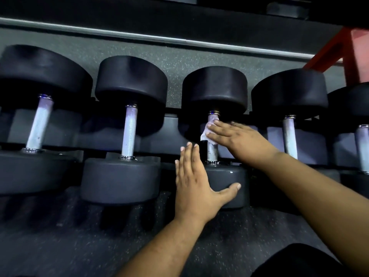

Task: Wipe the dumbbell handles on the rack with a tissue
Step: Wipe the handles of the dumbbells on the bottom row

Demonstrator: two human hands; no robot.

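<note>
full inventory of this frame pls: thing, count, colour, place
Black round-headed dumbbells with knurled silver metal handles: five, side by side on the rack.
Black dumbbell rack: one, under the dumbbells.
White crumpled tissue: one, on the third dumbbell's handle, upper part.
Red metal frame: one, top right.
Dark speckled rubber floor: below and behind the rack.
Grey rail: one, across the top.
Left hand: flat on the third dumbbell's near head.
Right hand: fingers straight, pressing the tissue to the handle.
</note>
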